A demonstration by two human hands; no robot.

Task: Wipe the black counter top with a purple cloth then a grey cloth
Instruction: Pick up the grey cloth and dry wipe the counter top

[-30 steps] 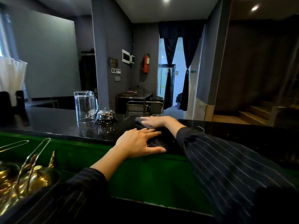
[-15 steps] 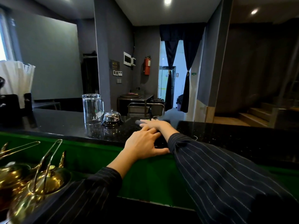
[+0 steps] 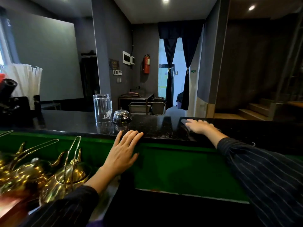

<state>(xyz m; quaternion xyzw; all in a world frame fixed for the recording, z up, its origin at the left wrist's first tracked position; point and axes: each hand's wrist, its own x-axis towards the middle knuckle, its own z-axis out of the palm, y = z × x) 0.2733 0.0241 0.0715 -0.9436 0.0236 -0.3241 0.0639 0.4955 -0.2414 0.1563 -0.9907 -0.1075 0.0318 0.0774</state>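
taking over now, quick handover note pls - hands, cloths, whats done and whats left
Left hand: open, straight fingers resting on the near edge of the black counter top.
Right hand: open, pressing a cloth flat on the counter near its far edge; it looks grey, so probably the second wipe.
Glass and bell stand left of the cloth, apart from it.
Purple cloth: not clearly in view.
Left to do: finish the grey wipe; area covered cannot be told.

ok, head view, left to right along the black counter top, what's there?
White straws → upturned glass → service bell → right hand pressing flat on a cloth. The left hand overlaps the bell, so it's left out.
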